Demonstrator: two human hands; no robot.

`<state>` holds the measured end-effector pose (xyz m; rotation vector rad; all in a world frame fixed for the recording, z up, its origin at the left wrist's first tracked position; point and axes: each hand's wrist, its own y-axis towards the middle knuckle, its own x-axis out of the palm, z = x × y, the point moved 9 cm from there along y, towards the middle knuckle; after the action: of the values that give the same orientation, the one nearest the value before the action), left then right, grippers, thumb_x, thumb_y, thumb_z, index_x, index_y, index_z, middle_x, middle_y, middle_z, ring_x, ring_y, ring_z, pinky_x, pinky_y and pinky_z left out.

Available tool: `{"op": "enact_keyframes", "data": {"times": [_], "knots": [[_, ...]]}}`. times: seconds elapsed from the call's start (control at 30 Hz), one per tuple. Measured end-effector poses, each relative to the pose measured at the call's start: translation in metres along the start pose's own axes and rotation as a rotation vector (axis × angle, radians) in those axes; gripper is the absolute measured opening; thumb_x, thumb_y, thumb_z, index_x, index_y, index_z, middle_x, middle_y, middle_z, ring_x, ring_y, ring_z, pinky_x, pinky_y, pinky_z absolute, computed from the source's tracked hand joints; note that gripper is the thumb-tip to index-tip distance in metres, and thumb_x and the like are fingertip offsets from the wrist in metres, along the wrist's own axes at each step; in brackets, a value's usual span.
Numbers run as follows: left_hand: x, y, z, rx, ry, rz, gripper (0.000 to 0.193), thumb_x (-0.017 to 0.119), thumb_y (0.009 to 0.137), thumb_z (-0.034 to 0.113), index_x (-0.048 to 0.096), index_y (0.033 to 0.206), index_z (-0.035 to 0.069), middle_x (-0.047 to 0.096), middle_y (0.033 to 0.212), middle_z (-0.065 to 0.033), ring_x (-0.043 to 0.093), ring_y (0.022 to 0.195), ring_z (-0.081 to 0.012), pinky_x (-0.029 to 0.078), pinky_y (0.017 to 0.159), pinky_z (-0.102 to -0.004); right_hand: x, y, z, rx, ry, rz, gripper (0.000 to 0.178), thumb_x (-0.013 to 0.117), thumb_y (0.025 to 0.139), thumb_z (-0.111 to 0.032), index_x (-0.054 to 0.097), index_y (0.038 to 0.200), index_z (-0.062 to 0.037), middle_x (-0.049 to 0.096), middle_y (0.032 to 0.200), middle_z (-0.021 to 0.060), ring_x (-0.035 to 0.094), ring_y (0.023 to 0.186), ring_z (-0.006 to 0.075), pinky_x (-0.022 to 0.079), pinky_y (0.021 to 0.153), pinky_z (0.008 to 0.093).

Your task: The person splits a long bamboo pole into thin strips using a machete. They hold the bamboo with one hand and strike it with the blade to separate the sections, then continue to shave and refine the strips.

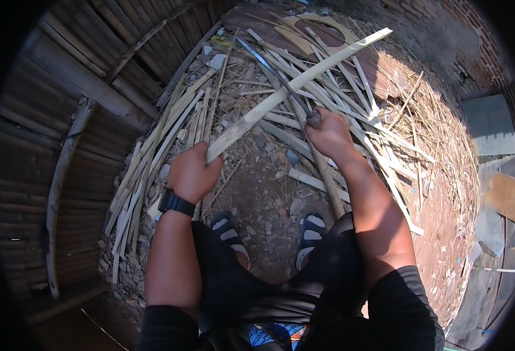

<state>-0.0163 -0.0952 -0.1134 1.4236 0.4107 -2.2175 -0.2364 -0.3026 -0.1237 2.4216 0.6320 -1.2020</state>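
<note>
My left hand [195,174], with a dark watch on its wrist, is closed round the near end of a long pale bamboo strip [257,112]. The strip slants up and away to the right. A long knife [275,70] with a narrow blade and a dark handle is gripped in my right hand [330,133], the blade pointing to the far left. Blade and strip cross in front of my right hand; I cannot tell whether they touch. A brown pole [326,175] runs from under my right hand toward my right leg.
Split bamboo strips [143,181] lie in a pile at left, and more strips [380,137] spread across the right. Rubble and dry shavings cover the ground between my sandalled feet. A slatted wall [29,175] stands left, a brick wall [474,35] far right, with leaning sheets [491,126].
</note>
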Motion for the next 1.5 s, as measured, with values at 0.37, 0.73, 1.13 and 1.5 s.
{"op": "enact_keyframes", "data": {"times": [0.37,0.73,1.13,1.5], "knots": [[-0.018,-0.005,0.012,0.019,0.191,0.104,0.023,0.069,0.078,0.029,0.065,0.091,0.009,0.068,0.077,-0.015,0.067,0.074,-0.0376,0.053,0.067,-0.049,-0.011,0.007,0.021,-0.024,-0.029,-0.049,0.039,0.069,0.078,-0.024,0.064,0.111,-0.0036,0.069,0.092,0.0231,0.065,0.093,0.0415,0.051,0.085,0.0459],[-0.026,-0.007,0.015,0.099,0.167,0.196,0.04,0.072,0.081,0.047,0.066,0.084,0.007,0.065,0.068,-0.0159,0.065,0.066,-0.0378,0.05,0.059,-0.0479,-0.033,0.0,0.024,0.116,-0.03,-0.14,0.036,0.072,0.082,-0.023,0.067,0.113,-0.0044,0.07,0.094,0.0235,0.068,0.091,0.0384,0.052,0.084,0.0427],[-0.036,-0.011,0.015,0.075,0.213,0.237,0.06,0.063,0.083,0.066,0.066,0.085,0.006,0.064,0.064,-0.015,0.065,0.063,-0.0361,0.049,0.056,-0.0461,-0.075,-0.034,-0.017,-0.073,-0.412,-0.21,0.033,0.08,0.074,-0.024,0.068,0.1,-0.0059,0.067,0.084,0.0226,0.066,0.084,0.0398,0.051,0.077,0.0466],[-0.045,-0.01,0.001,0.027,0.27,0.318,0.059,0.06,0.085,0.066,0.065,0.085,0.007,0.065,0.067,-0.0121,0.066,0.063,-0.0323,0.051,0.055,-0.0437,-0.096,-0.05,-0.039,-0.079,-0.574,-0.189,0.03,0.079,0.076,-0.02,0.067,0.102,-0.0102,0.068,0.087,0.0193,0.066,0.088,0.038,0.051,0.078,0.0466]]}}
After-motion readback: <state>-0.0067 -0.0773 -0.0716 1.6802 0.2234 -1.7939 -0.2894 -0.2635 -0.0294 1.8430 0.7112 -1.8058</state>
